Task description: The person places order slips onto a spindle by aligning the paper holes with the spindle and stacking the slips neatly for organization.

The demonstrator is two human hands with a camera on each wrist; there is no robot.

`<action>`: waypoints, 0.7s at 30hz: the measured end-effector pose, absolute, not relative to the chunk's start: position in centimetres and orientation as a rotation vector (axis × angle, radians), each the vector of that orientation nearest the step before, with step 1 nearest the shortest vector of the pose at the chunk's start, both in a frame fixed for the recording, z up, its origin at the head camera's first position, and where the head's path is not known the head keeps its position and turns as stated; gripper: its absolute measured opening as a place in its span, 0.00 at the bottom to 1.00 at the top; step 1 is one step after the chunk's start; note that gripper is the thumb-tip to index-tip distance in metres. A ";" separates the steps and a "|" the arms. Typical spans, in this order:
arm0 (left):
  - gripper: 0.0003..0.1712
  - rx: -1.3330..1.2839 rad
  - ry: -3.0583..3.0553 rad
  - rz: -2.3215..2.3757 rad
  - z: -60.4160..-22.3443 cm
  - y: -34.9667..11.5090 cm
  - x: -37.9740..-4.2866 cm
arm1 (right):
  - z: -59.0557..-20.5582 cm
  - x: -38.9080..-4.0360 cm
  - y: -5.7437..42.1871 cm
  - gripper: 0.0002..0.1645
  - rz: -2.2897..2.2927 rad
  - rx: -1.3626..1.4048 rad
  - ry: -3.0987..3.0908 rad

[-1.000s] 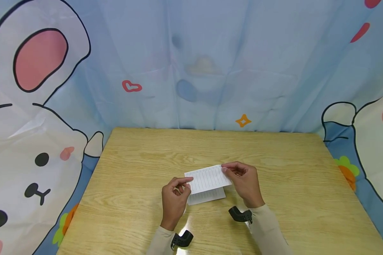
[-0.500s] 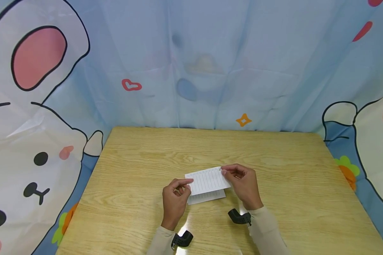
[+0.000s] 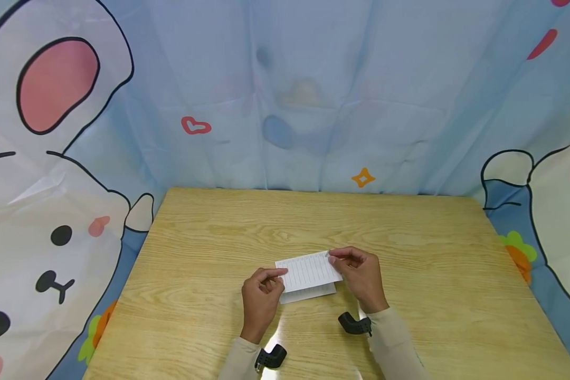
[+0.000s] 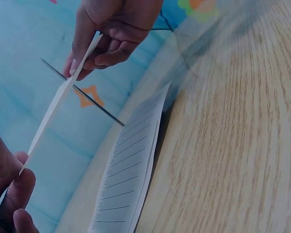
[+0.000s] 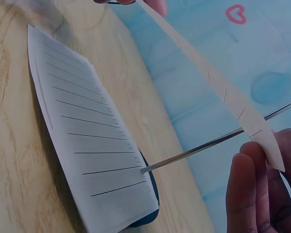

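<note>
In the head view my left hand (image 3: 258, 301) pinches the left end of a white lined paper slip (image 3: 311, 272), and my right hand (image 3: 363, 277) pinches its right end. The slip is stretched between them above a second lined slip (image 5: 82, 131). A thin metal spike (image 5: 199, 149) rises from this lower paper, which rests over a dark base (image 5: 153, 206) mostly hidden under it. In both wrist views the spike shows on either side of the held slip, crossing it close to my right fingertips (image 5: 242, 184). The left wrist view shows the held slip (image 4: 51, 111) nearly edge-on.
A wood-grain table (image 3: 209, 227) spreads around the hands. Behind it hangs a light blue printed curtain (image 3: 399, 105). Each wrist carries a black camera mount (image 3: 272, 357); sleeves are beige.
Both hands have lowered the held slip a little toward the lower paper, so less of the lower one shows in the head view. The grips stay the same.
</note>
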State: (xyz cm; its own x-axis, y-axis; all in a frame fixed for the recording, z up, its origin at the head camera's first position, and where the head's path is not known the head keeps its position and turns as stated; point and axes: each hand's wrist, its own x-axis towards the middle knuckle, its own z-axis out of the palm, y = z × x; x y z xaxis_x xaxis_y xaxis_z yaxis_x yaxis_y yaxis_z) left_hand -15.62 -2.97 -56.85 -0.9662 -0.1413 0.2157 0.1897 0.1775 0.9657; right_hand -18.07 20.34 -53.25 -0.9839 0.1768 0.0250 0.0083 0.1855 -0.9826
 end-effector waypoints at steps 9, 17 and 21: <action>0.19 0.002 -2.259 -1.792 -57.1 -2.9 -15.6 | -54.3 -18.4 20.2 0.08 1.870 -0.217 -2.358; 0.16 0.068 -2.390 -1.616 -57.5 -2.9 -15.5 | -55.2 -18.5 20.0 0.06 1.795 -0.263 -2.436; 0.15 0.113 -2.471 -1.527 -57.6 -2.9 -15.3 | -55.6 -18.5 19.9 0.05 1.727 -0.278 -2.483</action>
